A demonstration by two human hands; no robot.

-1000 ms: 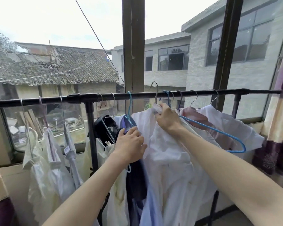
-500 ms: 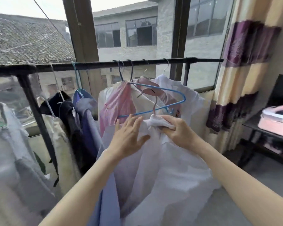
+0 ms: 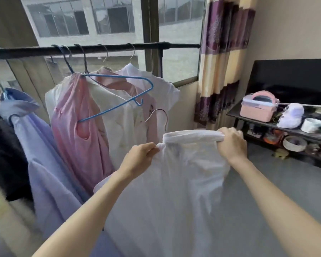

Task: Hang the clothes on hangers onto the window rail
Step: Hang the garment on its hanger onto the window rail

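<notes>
Daylight through the window falls on a black metal rail (image 3: 104, 49) that runs across the frame, already carrying several hung garments: a lavender collared shirt (image 3: 44, 154) at the left, a pink sleeveless dress (image 3: 82, 127), a cream blouse (image 3: 115, 112) and a white short-sleeved top (image 3: 165, 91) behind it. One bare blue wire hanger (image 3: 126, 97) hangs in front of them with nothing on it.

Below and to the right of the rail, well apart from it, both hands hold a white cotton shirt (image 3: 174, 191) stretched between them. The left hand (image 3: 137, 160) pinches the fabric at one end of the collar; the right hand (image 3: 232, 143) has its fingers curled round the bunched collar at the other end. A thin silver hanger hook (image 3: 158, 115) rises just above the collar, so the shirt seems to sit on its hanger, though the hanger's shoulders are hidden under the cloth.

My judgement: this is the carrying step, with this shirt not yet hung. The next move calls for raising the hook to the rail and finding a free stretch between the hooks already there, without knocking the blue hanger loose.

At the right, a dark low shelf (image 3: 235, 114) holds a pink lidded plastic box (image 3: 258, 106), its contents not visible, beside a white fluffy object (image 3: 291, 115) and a small white cup (image 3: 309, 125); a shallow bowl (image 3: 294, 143) sits on the tier beneath, contents too blurred to tell.
</notes>
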